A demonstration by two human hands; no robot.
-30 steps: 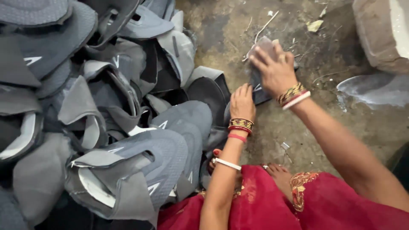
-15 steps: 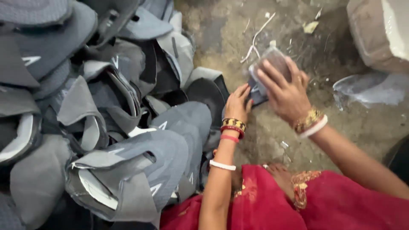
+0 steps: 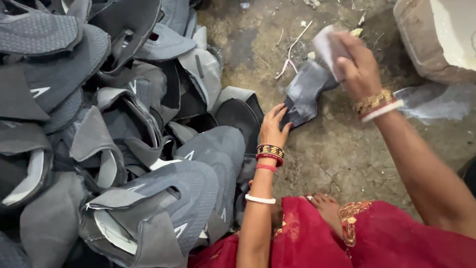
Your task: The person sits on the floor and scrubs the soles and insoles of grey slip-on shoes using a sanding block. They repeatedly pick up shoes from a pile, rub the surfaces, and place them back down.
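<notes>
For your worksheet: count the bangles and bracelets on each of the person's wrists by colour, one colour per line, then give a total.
Left forearm, from the wrist up:
Gold patterned bangle: 1
Red bangles: 2
White bangle: 1
Right wrist:
Gold bangle: 1
Red bangle: 1
White bangle: 1
Total: 7, though closely stacked bands may hide more.

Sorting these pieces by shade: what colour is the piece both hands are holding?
Dark grey, seen in the head view: the shoe piece between the left hand and right hand.
</notes>
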